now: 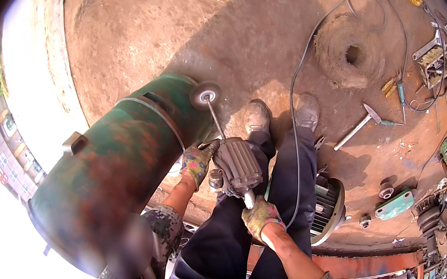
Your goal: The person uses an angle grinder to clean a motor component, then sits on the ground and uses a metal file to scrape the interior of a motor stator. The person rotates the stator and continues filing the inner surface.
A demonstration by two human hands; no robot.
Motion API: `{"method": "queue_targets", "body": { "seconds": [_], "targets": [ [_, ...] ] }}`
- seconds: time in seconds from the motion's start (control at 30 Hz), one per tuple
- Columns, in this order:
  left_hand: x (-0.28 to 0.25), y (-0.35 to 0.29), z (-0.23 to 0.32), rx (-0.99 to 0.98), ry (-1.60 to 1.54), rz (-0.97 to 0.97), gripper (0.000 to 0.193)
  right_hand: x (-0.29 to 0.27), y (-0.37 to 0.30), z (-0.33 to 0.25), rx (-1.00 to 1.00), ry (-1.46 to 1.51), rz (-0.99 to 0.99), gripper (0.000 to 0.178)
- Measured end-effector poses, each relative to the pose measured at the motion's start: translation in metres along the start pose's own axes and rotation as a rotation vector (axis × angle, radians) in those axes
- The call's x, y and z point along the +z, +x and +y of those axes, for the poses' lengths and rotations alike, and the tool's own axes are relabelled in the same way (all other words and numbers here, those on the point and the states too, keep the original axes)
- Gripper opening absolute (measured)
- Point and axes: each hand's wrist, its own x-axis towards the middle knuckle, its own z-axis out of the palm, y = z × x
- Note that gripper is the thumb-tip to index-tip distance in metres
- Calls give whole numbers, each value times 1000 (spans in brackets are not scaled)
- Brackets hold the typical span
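A grey finned metal unit [238,164], looking like a small motor or gearbox, is held over my legs. Out of its far side runs a thin rod that ends in a round disc [205,96] beside the end of a green, rust-patched tank [139,134]. My left hand [198,161], in a patterned work glove, is closed on the unit's left side near the rod. A bright metal stub [249,199] sticks out at the near end, and my gloved right hand [261,218] is wrapped round it. Some fingertips are hidden.
A grey cable [294,81] crosses the ground and my right leg. On the right lie a hammer [357,128], a finned motor [328,210], a green plate [395,204] and a box of tools [434,63]. A ring-shaped mound [331,52] with a hole lies ahead.
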Motion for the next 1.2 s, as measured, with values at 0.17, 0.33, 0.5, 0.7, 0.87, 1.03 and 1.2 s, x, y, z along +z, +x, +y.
{"method": "queue_targets", "body": {
  "seconds": [0.17, 0.33, 0.5, 0.7, 0.87, 1.03, 1.2],
  "targets": [
    [29, -19, -19, -110, -67, -128, 40, 50, 5, 8, 274, 800, -74, 27],
    [60, -36, -82, -204, -259, -126, 45, 7, -35, 16, 367, 988, -227, 22],
    [57, -8, -72, -174, -183, -174, 39, 154, 83, 13, 221, 1094, -155, 18],
    [30, 49, -92, -246, -314, -280, 27, 96, 85, -56, 165, 1232, 120, 25],
    [11, 64, -85, -273, -132, -325, 26, 79, 85, -94, 229, 1023, 179, 35],
    [-1, 66, -37, -150, 67, -146, 38, 65, 93, -89, 216, 982, 197, 32],
    [1, 98, 19, -28, 19, -114, 41, 4, 83, -66, 245, 1240, 356, 31]
  ]
}}
